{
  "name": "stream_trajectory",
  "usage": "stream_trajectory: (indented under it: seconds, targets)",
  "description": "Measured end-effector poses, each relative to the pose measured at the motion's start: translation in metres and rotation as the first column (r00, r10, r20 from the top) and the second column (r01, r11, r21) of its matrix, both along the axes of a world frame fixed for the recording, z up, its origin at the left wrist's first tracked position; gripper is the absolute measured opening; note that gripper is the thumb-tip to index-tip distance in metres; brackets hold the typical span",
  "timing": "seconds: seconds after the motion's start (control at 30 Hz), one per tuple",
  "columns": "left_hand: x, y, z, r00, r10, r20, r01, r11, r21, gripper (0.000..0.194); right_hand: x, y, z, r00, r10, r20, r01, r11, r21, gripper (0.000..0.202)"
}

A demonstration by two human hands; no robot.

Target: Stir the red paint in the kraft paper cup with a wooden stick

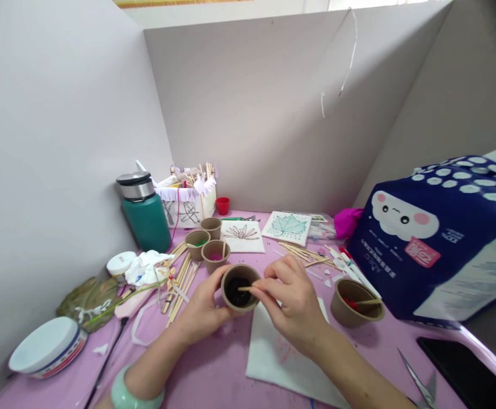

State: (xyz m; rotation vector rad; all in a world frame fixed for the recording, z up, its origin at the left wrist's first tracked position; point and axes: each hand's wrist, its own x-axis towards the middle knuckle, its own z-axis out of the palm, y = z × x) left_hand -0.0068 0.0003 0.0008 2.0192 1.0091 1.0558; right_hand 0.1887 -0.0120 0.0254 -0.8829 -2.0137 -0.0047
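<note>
My left hand is wrapped round a small brown cup, tilted so its dark, nearly black contents show. Between the thumb and fingers of my right hand is a thin wooden stick, its tip down in that cup. Under my right forearm lies a white cloth square with faint pink marks, partly hidden by the arm. Behind the held cup stand a brown cup with pink contents, one with green and a third brown cup.
To the right are a brown bowl with red contents and a stick, scissors, a black phone and a large blue package. At left stand a teal bottle and a white bowl. Two drawn-on squares, a flower and a leaf, lie behind.
</note>
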Motion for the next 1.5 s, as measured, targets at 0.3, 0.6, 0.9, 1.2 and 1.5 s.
stream_trajectory:
  seconds: [0.3,0.6,0.9,1.2,1.5]
  targets:
    - [0.001,-0.005,0.007,0.979,-0.2,-0.045,0.19,0.966,-0.174,0.061,0.007,-0.005,0.01,0.987,0.04,0.158,-0.026,0.995,-0.093,0.018]
    - [-0.009,-0.007,0.006,0.94,-0.339,0.05,0.328,0.849,-0.414,0.061,0.004,-0.011,0.013,0.975,0.167,0.145,-0.138,0.972,-0.191,0.016]
    - [-0.012,-0.006,0.014,0.904,-0.428,0.023,0.4,0.824,-0.402,0.069,0.004,-0.016,0.02,0.951,0.25,0.183,-0.214,0.957,-0.198,0.019]
    - [-0.015,-0.006,0.013,0.934,-0.357,-0.031,0.333,0.896,-0.295,0.063,0.004,-0.016,0.021,0.969,0.196,0.148,-0.18,0.977,-0.114,0.021]
    - [-0.014,-0.007,0.018,0.973,-0.227,-0.032,0.221,0.966,-0.137,0.057,0.002,-0.012,0.017,0.991,0.03,0.134,-0.042,0.995,0.089,0.019]
